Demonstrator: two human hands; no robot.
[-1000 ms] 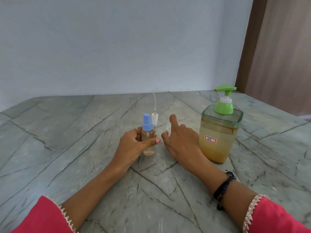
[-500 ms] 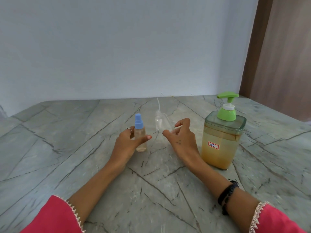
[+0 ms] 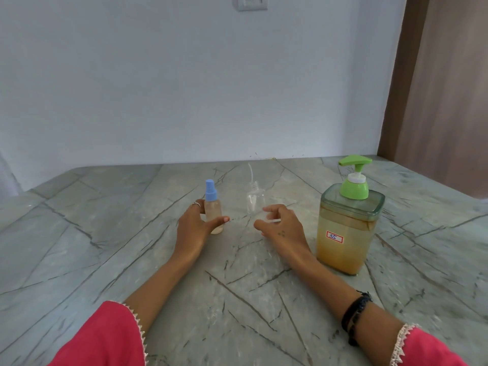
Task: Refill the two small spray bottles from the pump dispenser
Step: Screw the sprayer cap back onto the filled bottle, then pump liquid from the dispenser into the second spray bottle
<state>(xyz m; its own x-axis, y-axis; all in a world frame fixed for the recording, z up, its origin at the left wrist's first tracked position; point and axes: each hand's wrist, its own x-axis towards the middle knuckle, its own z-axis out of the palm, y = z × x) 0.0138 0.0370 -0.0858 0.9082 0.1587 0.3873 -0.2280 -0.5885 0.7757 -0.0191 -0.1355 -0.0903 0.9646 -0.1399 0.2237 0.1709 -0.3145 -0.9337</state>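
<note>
A small spray bottle with a blue cap (image 3: pixel 212 207) stands upright on the marble table (image 3: pixel 105 233), holding pale liquid. My left hand (image 3: pixel 194 225) grips it from the left, thumb across its front. A clear, uncapped small bottle (image 3: pixel 255 200) stands to its right. A thin white spray tube (image 3: pixel 250 171) shows behind its neck. My right hand (image 3: pixel 282 228) hovers just in front and right of the clear bottle with loosely curled fingers. I cannot tell whether its fingertips touch the bottle. The pump dispenser (image 3: pixel 348 228), with a green pump and amber liquid, stands at the right.
The table meets a pale wall at the back. A brown door or panel (image 3: pixel 443 101) stands at the far right. A wall switch (image 3: pixel 249 2) is at the top.
My right hand has drawn back from the clear bottle, which now stands free. The left hand keeps its hold on the blue-capped bottle. The camera has tilted upward.
</note>
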